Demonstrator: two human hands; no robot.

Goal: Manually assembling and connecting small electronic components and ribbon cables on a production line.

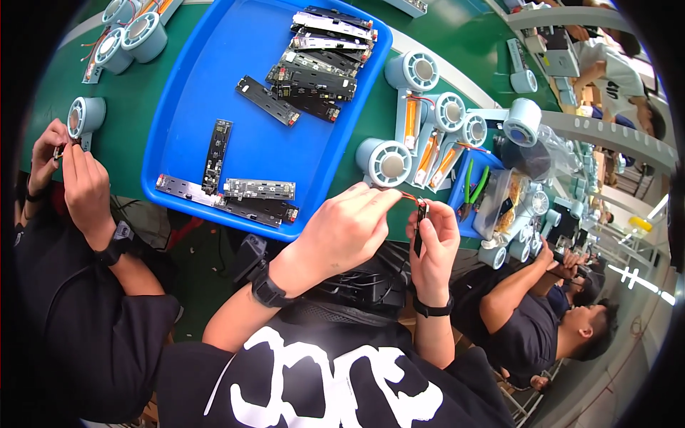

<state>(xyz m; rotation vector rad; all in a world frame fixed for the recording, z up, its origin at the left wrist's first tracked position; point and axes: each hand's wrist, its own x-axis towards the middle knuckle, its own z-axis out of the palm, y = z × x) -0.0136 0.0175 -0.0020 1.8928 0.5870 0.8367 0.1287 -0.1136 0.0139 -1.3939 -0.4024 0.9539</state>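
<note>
My right hand grips a narrow black circuit board, held upright between thumb and fingers at the table's near edge. Thin red wires run to the top of this board. My left hand is closed, its fingertips pinching at these wires; the exact grip is partly hidden. Just beyond my left fingers sits a pale blue round fan housing with a ribbed ring and a metallic centre. Beside it lie more pale blue fan units with orange-wrapped parts in their handles.
A blue tray holds a pile of black circuit boards and several loose ones. Green-handled pliers lie in a small blue bin at the right, next to a clear plastic box. Co-workers sit on both sides; one's hands are at the left.
</note>
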